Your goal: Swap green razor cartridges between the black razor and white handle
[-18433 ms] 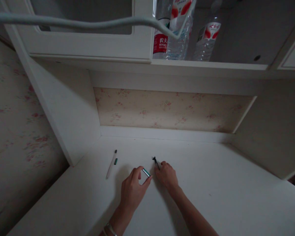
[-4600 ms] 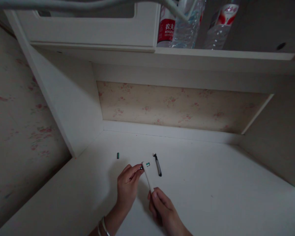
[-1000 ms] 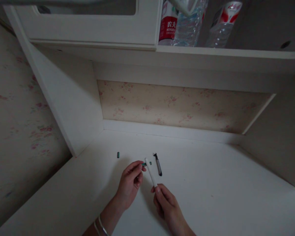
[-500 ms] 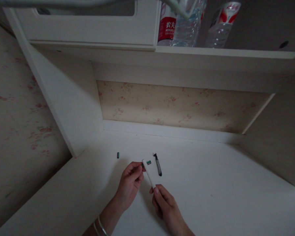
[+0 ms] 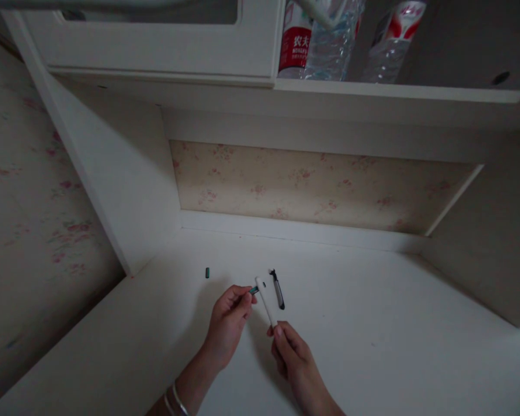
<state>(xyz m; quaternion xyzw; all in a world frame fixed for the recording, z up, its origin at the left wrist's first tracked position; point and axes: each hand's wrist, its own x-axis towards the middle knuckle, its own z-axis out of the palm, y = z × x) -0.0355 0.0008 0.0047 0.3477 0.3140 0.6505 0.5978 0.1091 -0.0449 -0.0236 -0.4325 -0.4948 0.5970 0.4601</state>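
My right hand [image 5: 289,353] is closed round the lower end of a slim white pen barrel [image 5: 265,300], which slants up and to the left above the white desk [image 5: 372,346]. My left hand [image 5: 229,316] pinches a small green piece [image 5: 253,290] between thumb and fingertips, right beside the barrel's top end. A black pen part [image 5: 278,290] lies on the desk just right of the barrel. A second small green piece [image 5: 207,272] lies apart, to the upper left of my left hand.
The desk sits in a white alcove with a side panel [image 5: 125,190] at left and flowered wallpaper [image 5: 312,185] at the back. Above, a shelf [image 5: 394,92] carries water bottles [image 5: 329,40] beside a cabinet door [image 5: 156,46]. Bracelets ring my left wrist [image 5: 173,401].
The barrel's top end has shifted slightly right, and the green piece in my left hand now sits close against it. The black part and the far green piece have not moved.
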